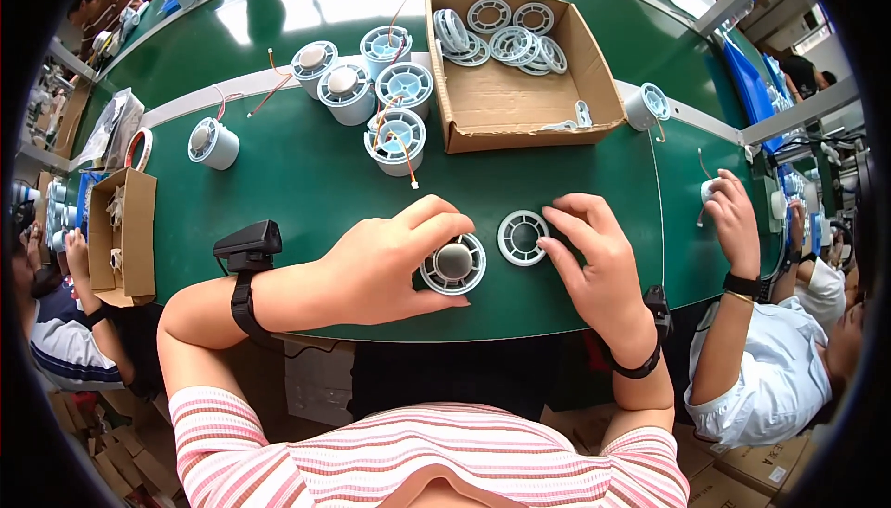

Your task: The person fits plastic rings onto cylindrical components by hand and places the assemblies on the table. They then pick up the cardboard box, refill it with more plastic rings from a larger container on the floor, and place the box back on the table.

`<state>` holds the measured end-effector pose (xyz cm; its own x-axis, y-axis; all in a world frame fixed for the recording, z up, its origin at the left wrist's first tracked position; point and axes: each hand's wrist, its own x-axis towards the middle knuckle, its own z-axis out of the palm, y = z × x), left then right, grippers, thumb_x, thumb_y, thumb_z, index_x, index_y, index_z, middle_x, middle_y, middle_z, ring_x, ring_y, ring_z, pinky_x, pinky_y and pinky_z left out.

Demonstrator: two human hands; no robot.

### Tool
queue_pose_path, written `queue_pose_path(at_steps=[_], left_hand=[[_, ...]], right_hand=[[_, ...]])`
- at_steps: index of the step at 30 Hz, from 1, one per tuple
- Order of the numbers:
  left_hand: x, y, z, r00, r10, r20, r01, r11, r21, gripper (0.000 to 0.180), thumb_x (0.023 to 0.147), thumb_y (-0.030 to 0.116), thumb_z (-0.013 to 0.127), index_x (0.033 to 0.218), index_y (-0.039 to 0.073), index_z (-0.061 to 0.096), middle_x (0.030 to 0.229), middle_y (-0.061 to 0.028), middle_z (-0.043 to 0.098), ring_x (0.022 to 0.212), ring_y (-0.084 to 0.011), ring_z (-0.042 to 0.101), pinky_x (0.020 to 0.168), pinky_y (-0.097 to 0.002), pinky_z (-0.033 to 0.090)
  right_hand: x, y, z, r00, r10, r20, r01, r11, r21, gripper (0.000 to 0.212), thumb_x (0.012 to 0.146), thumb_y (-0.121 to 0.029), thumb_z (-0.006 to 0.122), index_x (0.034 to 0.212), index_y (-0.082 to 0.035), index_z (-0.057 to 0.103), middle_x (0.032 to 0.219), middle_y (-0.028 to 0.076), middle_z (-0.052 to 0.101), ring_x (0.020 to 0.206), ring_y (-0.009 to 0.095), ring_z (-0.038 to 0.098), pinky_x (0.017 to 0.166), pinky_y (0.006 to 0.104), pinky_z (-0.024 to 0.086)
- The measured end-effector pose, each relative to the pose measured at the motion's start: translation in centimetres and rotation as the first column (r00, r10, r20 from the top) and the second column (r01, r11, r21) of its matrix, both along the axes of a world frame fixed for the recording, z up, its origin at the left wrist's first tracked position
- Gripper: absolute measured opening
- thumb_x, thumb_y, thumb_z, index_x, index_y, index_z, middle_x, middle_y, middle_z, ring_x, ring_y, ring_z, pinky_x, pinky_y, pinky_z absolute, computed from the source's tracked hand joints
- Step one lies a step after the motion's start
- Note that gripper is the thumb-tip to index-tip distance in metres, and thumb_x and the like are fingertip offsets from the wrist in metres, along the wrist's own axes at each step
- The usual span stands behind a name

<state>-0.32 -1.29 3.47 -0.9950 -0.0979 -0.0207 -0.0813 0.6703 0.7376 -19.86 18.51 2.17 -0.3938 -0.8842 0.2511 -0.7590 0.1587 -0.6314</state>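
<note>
My left hand (408, 253) is closed around a white cylindrical housing (476, 264) with a slotted rim and a round grey knob-like centre. Just right of it, a white spoked plastic ring (522, 238) is at the green tabletop. My right hand (594, 257) pinches this ring's right edge between thumb and fingertips; whether the ring touches the table I cannot tell. The housing and the ring are apart. Beyond them stand several similar white housings (345, 98), some with round white centres and thin wires.
An open cardboard box (492, 104) holding several white rings stands at the far middle. A smaller box (139, 239) is at the left. One housing (213, 144) stands far left, another (647, 107) right of the big box. A co-worker's hand (733, 220) works at the right.
</note>
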Motion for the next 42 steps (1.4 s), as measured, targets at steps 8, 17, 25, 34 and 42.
queue_pose_path(at_steps=[8, 17, 25, 34, 42], left_hand=[[-0.6, -0.2, -0.6, 0.976, 0.032, 0.217, -0.133, 0.874, 0.467, 0.067, 0.081, 0.005, 0.084, 0.140, 0.004, 0.051, 0.131, -0.0086, 0.057, 0.116, -0.0150, 0.062, 0.095, -0.0281, 0.055], [-0.1, -0.4, -2.1, 0.990, -0.019, 0.142, -0.079, 0.755, 0.651, 0.067, 0.085, 0.003, 0.079, 0.144, 0.006, 0.046, 0.130, -0.0075, 0.059, 0.109, -0.0125, 0.065, 0.091, -0.0271, 0.059], [-0.4, -0.4, -1.9, 0.974, -0.065, 0.215, -0.124, 0.640, 0.758, 0.072, 0.088, -0.006, 0.072, 0.152, 0.006, 0.041, 0.138, -0.0043, 0.054, 0.121, -0.0115, 0.058, 0.099, -0.0278, 0.054], [-0.4, 0.3, -3.3, 0.982, -0.061, 0.178, -0.127, 0.487, 0.864, 0.069, 0.089, -0.004, 0.069, 0.151, 0.007, 0.041, 0.137, -0.0058, 0.055, 0.119, -0.0128, 0.059, 0.097, -0.0287, 0.055], [-0.3, 0.2, -3.4, 0.986, -0.067, 0.149, -0.089, 0.549, 0.831, 0.068, 0.091, -0.010, 0.063, 0.153, 0.006, 0.040, 0.139, -0.0047, 0.052, 0.128, -0.0139, 0.053, 0.107, -0.0323, 0.050]], right_hand=[[0.4, 0.7, -0.7, 0.995, 0.082, -0.059, -0.073, 0.988, 0.138, 0.064, 0.079, -0.009, 0.081, 0.138, -0.006, 0.057, 0.132, 0.015, 0.059, 0.127, 0.036, 0.051, 0.106, 0.0461, 0.043], [0.0, 1.6, -0.6, 0.989, 0.141, 0.046, -0.146, 0.982, 0.117, 0.064, 0.077, -0.007, 0.082, 0.136, -0.005, 0.058, 0.137, 0.015, 0.057, 0.124, 0.036, 0.055, 0.104, 0.0437, 0.046], [1.0, 1.6, -0.8, 0.989, 0.073, 0.131, -0.080, 0.996, 0.046, 0.064, 0.072, -0.006, 0.085, 0.131, -0.004, 0.062, 0.125, 0.015, 0.058, 0.114, 0.031, 0.059, 0.099, 0.0390, 0.048], [5.2, -1.9, 1.1, 0.997, 0.077, 0.031, -0.070, 0.984, -0.165, 0.067, 0.066, -0.009, 0.091, 0.127, -0.002, 0.064, 0.114, 0.013, 0.056, 0.100, 0.027, 0.060, 0.085, 0.0361, 0.053], [5.7, -2.7, 1.0, 0.992, 0.118, 0.039, -0.112, 0.986, -0.127, 0.066, 0.066, -0.013, 0.093, 0.125, -0.001, 0.064, 0.110, 0.013, 0.056, 0.097, 0.027, 0.061, 0.078, 0.0356, 0.054]])
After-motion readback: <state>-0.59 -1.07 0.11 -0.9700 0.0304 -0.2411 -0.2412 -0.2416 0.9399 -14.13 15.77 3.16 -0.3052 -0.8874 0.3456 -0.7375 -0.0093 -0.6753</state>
